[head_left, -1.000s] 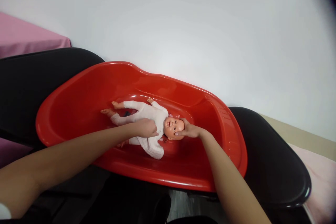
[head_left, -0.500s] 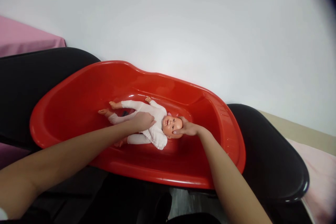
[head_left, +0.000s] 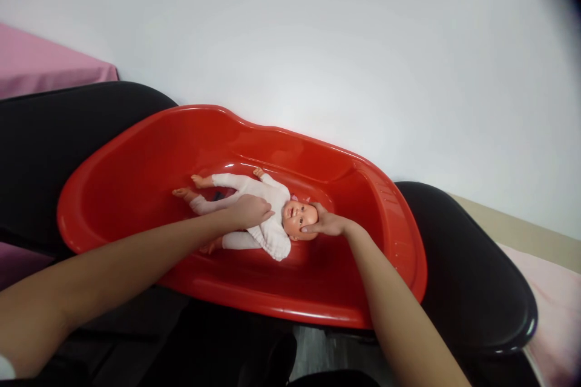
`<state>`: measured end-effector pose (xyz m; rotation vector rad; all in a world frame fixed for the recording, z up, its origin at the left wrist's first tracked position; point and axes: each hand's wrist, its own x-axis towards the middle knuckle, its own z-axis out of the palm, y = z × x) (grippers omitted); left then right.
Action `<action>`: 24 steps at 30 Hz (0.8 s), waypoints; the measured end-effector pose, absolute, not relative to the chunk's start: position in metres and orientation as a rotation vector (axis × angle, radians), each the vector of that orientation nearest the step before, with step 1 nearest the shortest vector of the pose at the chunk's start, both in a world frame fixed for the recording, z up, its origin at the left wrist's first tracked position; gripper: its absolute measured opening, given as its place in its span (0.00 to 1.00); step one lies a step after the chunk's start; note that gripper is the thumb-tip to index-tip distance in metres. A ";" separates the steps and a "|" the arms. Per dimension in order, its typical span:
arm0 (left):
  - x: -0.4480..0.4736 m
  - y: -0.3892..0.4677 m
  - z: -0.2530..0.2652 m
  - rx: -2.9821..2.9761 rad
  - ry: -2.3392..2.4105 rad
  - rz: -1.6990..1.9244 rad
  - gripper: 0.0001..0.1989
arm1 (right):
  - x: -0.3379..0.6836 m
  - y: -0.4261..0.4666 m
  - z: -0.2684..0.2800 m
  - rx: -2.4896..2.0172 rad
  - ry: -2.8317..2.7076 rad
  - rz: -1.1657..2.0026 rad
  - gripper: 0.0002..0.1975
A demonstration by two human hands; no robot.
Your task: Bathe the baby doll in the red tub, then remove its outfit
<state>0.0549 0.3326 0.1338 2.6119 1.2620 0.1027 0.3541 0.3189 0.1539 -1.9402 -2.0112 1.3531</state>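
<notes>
A baby doll (head_left: 267,205) in a white suit lies on its back inside a red plastic baby bathtub (head_left: 136,163), feet to the left, head to the right. My left hand (head_left: 249,211) rests palm down on the doll's belly. My right hand (head_left: 327,222) cups the doll's head (head_left: 299,217) from the right side, fingers along its cheek.
The tub rests across two black chair seats, one at the left (head_left: 49,139) and one at the right (head_left: 467,266). A white wall (head_left: 318,42) runs behind. Pink cloth shows at the far left (head_left: 40,69) and lower right (head_left: 554,308).
The doll's near arm has come in closer to its body and my left hand has shifted slightly on its belly. My right hand stays on the head.
</notes>
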 end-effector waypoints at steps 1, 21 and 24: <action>0.055 0.331 0.133 2.638 1.232 0.096 0.25 | 0.354 0.319 0.154 -1.947 -2.014 1.348 0.65; 0.063 0.313 0.127 2.799 0.572 -0.048 0.14 | 0.354 0.319 0.155 -1.967 -2.024 1.309 0.62; 0.064 0.309 0.130 2.784 0.567 -0.104 0.13 | 0.355 0.319 0.155 -1.956 -2.006 1.314 0.61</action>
